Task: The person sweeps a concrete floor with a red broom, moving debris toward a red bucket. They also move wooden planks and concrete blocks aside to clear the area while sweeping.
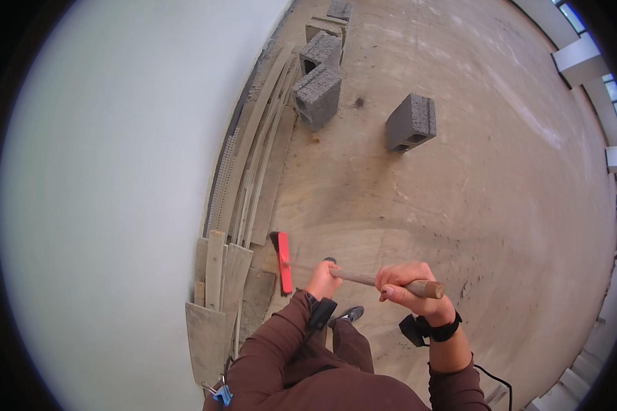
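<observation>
A push broom with a red head (285, 263) and dark bristles rests at the floor beside the planks, its wooden handle (357, 277) slanting up to the right. My left hand (324, 280) is closed around the lower part of that handle, close to the broom head. Near the handle's top end, my right hand (410, 288) grips it, with the blunt end sticking out past the fingers. The bristles are partly hidden behind the head. Dust and small debris (463, 277) lie on the concrete floor (493, 205) to the right.
A pale wall (113, 180) runs along the left. Long wooden boards (254, 138) and shorter planks (205, 334) lie by its base. Several grey concrete blocks (319, 95) stand ahead near the wall, and another block (411, 123) stands apart to their right.
</observation>
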A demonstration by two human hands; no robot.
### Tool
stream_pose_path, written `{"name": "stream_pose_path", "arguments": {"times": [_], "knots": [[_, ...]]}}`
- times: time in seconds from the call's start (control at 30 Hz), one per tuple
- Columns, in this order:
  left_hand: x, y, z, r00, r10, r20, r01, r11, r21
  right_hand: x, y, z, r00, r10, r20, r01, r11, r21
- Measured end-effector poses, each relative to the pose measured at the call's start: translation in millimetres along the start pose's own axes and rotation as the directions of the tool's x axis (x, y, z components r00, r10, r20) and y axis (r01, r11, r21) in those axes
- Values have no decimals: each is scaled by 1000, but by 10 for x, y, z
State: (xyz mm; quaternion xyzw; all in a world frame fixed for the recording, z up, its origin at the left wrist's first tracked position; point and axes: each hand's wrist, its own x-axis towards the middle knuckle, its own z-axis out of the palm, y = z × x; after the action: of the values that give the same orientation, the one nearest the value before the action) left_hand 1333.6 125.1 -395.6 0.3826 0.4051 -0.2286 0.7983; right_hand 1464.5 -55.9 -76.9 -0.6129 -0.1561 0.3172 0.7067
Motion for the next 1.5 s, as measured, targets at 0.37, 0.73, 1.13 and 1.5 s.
{"name": "stream_pose_path", "arguments": {"times": [0.37,0.73,1.13,1.5], "knots": [[1903,823,1106,950,-301,-82,257,904,-342,148,175,-177,869,-288,-401,195,947,-256],[-115,997,1698,948,-276,161,319,842,-435,-701,-624,363,845,-376,-380,238,902,-361],[677,-596,1849,912,-410,21,408,900,-150,-1279,5,-23,741,-179,-647,-23,957,-290],[-262,-273,2971,624,-577,527,763,595,-252,-1604,-772,257,876,-281,-393,-27,785,-619]]}}
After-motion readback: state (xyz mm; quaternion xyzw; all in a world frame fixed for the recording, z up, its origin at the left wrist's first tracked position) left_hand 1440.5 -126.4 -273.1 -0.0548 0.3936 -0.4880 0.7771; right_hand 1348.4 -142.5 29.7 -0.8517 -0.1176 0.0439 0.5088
